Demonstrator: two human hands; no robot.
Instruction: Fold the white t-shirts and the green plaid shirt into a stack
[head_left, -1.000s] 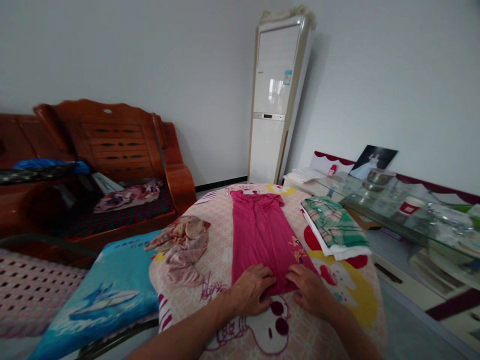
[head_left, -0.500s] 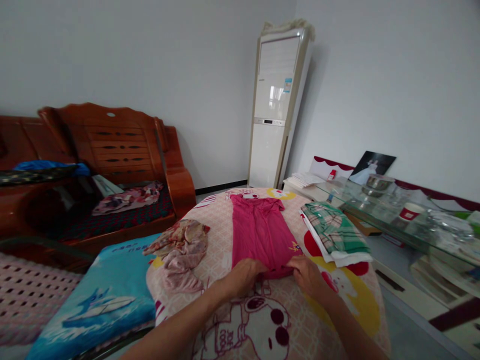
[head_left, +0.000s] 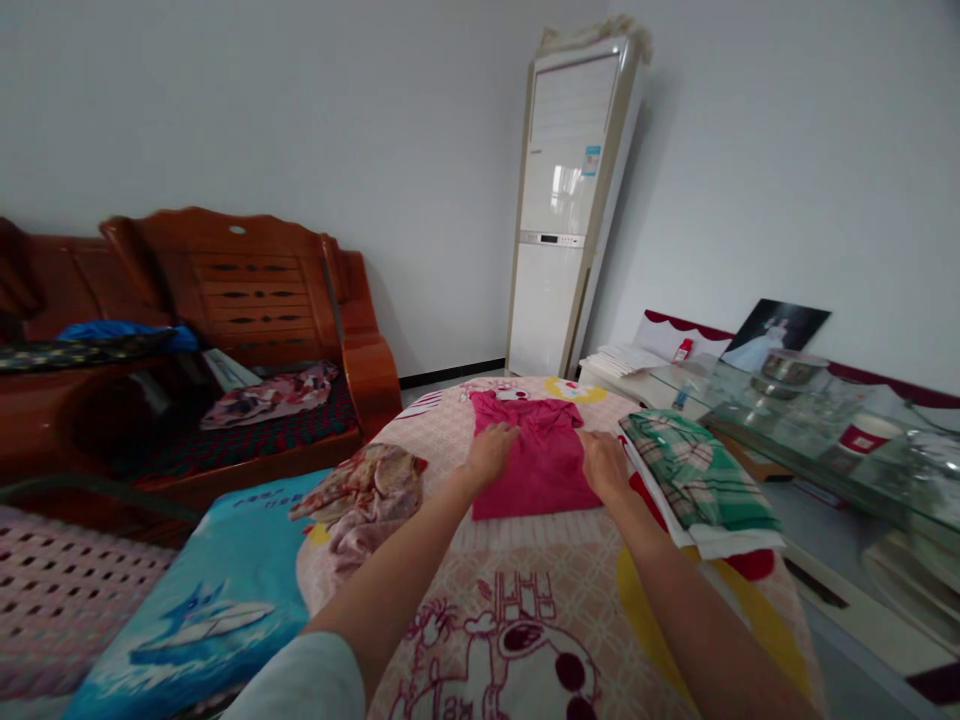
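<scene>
A pink T-shirt [head_left: 536, 480] lies on the round table, doubled over so that its lower half covers the upper part, with a straight fold toward me. My left hand [head_left: 491, 455] is closed at the shirt's left side, fingertips on the turned-up edge. At the right side, my right hand [head_left: 604, 466] pinches the same edge. The exact grip of the fingers is partly hidden. Left of the shirt is a crumpled patterned garment [head_left: 379, 490]. On the right lies a folded green plaid cloth [head_left: 694, 470] with white beneath.
The table wears a pink cartoon cover [head_left: 480, 590]. A blue cushion [head_left: 225, 590] is at the left, near a wooden sofa [head_left: 255, 290]. A glass-topped cabinet [head_left: 795, 450] with a cup and bowl stands right. Behind rises a white air conditioner [head_left: 555, 210].
Both hands have moved away from me, carrying the shirt's bottom hem up over its upper part. The shirt is now about half as long. The view has shifted slightly.
</scene>
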